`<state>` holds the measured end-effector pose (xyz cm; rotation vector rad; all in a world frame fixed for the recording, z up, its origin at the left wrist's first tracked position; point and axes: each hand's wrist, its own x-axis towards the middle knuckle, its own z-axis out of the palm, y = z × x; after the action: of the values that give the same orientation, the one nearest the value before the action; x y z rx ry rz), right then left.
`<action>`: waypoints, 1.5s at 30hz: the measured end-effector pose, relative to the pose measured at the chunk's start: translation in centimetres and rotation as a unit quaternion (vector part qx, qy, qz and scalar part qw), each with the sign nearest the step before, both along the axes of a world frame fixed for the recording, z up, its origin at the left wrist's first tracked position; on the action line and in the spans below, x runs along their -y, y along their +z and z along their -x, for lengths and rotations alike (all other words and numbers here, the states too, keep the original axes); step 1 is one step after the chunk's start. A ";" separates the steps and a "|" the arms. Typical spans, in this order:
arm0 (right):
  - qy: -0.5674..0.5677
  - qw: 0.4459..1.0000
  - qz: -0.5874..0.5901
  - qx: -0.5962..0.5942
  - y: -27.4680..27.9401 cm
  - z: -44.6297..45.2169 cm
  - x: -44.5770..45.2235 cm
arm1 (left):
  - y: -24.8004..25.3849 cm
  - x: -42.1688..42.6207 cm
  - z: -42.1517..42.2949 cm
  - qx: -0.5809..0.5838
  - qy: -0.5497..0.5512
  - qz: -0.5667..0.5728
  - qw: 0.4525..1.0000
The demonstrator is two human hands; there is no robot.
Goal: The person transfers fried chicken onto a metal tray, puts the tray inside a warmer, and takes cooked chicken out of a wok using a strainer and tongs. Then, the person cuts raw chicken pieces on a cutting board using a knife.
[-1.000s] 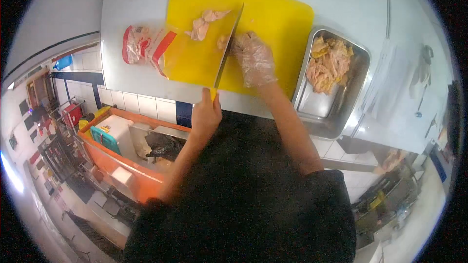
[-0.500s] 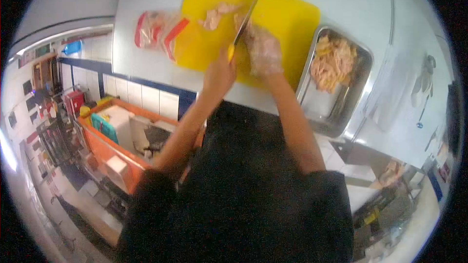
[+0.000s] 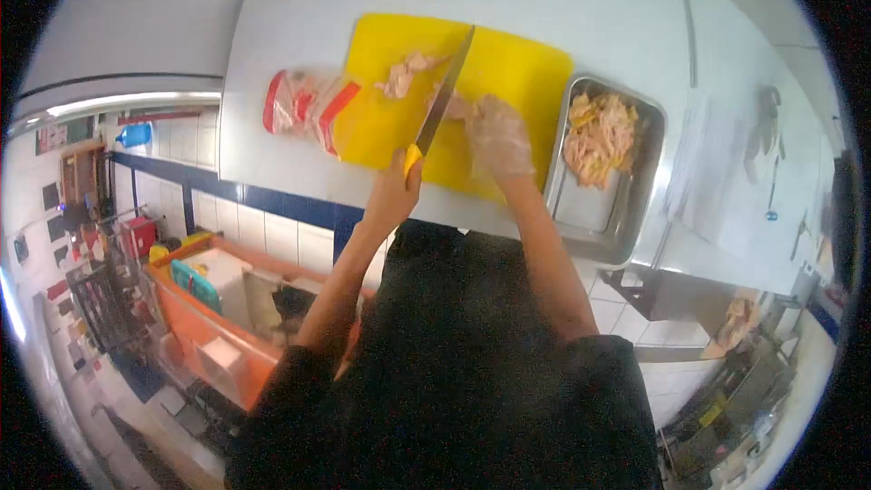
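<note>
My left hand [image 3: 392, 194] is closed around the yellow handle of a long kitchen knife [image 3: 445, 95]. Its blade slants away from me over the yellow cutting board [image 3: 531, 56]. To the right of the blade, my right hand [image 3: 501, 138], in a clear plastic glove, has its fingers closed on a piece of pale pink raw meat [image 3: 456, 108], which looks like chicken. The blade crosses this piece's left part; whether it cuts in, I cannot tell. Another piece of raw meat [image 3: 408, 75] lies on the board left of the knife.
A clear plastic package with red bands [image 3: 299, 109] overlaps the board's left edge. Right of the board stands a metal tray [image 3: 610, 247] with a heap of meat strips [image 3: 601, 138]. An orange bin [image 3: 213, 308] is below at left. Papers [image 3: 717, 168] lie at far right.
The whole scene sits lower in view. Relative to the board, the knife has shifted left and slightly toward me, leaving more room between blade and gloved hand. My right hand stays on the meat.
</note>
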<state>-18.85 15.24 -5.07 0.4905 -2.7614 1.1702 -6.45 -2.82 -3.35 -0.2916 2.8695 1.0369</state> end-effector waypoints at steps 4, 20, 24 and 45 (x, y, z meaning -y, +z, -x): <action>0.024 0.987 -0.144 0.067 7.2 -1.6 -0.8 | 4.4 -1.0 0.4 -0.080 0.008 -0.040 0.996; 0.168 0.977 -0.124 -0.036 2.2 1.3 0.5 | 5.0 -3.2 -0.3 0.067 0.043 0.026 0.997; 0.182 0.940 -0.289 -0.002 3.2 1.7 1.4 | 3.5 -3.6 -0.3 0.089 0.051 0.055 0.993; 0.243 0.939 -0.242 -0.012 -0.7 3.5 0.4 | -0.4 -5.5 1.9 0.005 0.105 0.043 0.993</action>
<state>-22.33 14.83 -5.79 1.2831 -2.9862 0.5014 -8.31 2.72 -3.70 -0.6154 2.9283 0.9376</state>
